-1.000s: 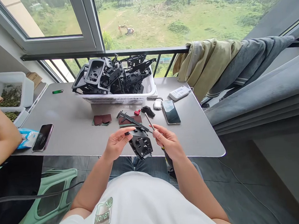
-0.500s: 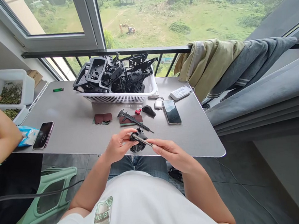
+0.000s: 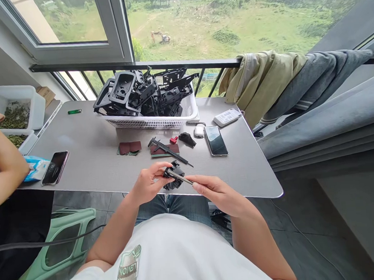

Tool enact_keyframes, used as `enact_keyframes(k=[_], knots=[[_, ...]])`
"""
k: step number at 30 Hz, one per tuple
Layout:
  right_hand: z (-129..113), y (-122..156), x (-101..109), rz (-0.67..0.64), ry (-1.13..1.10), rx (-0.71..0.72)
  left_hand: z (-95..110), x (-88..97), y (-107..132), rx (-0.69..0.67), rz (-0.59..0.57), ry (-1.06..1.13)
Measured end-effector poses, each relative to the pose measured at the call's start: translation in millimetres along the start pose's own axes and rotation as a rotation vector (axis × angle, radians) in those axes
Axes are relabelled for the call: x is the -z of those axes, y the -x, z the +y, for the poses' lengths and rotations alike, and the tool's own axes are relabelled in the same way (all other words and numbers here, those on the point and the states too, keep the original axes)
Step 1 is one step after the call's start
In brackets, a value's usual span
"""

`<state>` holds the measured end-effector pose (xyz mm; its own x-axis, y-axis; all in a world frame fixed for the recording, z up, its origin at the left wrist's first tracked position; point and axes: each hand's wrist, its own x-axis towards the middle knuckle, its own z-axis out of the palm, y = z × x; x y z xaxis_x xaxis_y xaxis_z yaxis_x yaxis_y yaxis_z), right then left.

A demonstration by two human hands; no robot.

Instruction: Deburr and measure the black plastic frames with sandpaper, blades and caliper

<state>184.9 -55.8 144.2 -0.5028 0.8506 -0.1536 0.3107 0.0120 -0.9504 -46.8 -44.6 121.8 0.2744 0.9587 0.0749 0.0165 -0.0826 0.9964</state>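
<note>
Right now, the left hand (image 3: 147, 185) is gripping a ribbed black plastic housing (image 3: 173, 181) over the table's front edge, while the right hand (image 3: 218, 193) is pinching a slim metal shaft (image 3: 180, 177) against it. Beyond them, a metal caliper (image 3: 165, 149) is lying on the grey tabletop (image 3: 89, 164), below a white plastic mesh basket (image 3: 154, 123) heaped with black parts (image 3: 139, 92).

Black plastic bracket (image 3: 171, 184), held mid-air

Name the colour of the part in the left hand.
The plastic part is black, best in the head view.

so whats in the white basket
The white plastic basket holds a heap of black plastic parts, piled above its rim. Its floor and the lower parts are hidden by the upper ones.
</note>
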Motion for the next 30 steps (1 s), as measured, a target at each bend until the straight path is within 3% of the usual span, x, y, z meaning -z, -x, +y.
enact_keyframes(k=[8,13,19,21,27,30], knots=[[1.3,-1.1,0.6,0.008,-0.014,-0.018,-3.3,-1.8,0.4,0.039,0.032,0.052],[5.3,-0.9,2.9,0.009,-0.041,-0.051,-9.4,-2.8,1.0,0.047,0.146,0.077],[3.9,-4.4,0.7,0.005,-0.049,-0.043,-14.3,-6.4,2.0,0.043,0.107,0.103],[4.7,-3.5,1.9,-0.002,-0.056,-0.061,-14.2,-6.6,1.1,0.061,0.161,0.113],[14.0,-1.3,-0.2,0.12,-0.203,-0.088,-6.6,-10.8,-8.7,0.028,0.499,0.262],[17.9,-3.6,-7.9,0.097,-0.247,-0.069,-5.3,-16.9,-11.1,0.051,0.549,0.31]])
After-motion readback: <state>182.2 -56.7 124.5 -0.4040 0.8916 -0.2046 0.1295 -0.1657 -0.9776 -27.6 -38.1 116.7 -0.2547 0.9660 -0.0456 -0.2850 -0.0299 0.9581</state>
